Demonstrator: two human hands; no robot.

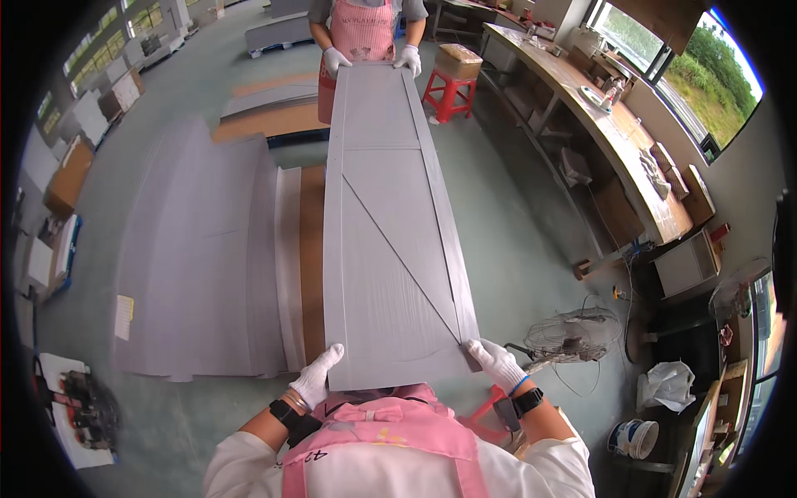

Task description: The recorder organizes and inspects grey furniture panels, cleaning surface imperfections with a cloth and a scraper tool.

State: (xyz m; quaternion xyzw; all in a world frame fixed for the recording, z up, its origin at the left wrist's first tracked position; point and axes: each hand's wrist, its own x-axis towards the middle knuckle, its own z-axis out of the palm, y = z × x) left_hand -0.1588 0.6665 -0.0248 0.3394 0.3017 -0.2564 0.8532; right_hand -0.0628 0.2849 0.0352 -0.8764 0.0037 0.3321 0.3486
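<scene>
A long grey door panel [390, 224] with raised borders and a diagonal line stretches away from my body. My left hand [317, 375], in a white glove, grips its near left corner, thumb on top. At the near right corner my right hand [496, 365], gloved too, holds the edge the same way. The fingers beneath the panel are hidden. A co-worker in a pink striped apron holds the far end with two white-gloved hands, the left-side one [335, 61] and the right-side one [408, 60].
Left of the panel lies a large stack of grey panels [191, 257]. More boards [274, 101] lie beyond it. A red stool [449, 93] carrying a box stands at far right. A long workbench [598, 108] lines the window, with a floor fan [573, 336] and a white bucket [633, 438] nearer.
</scene>
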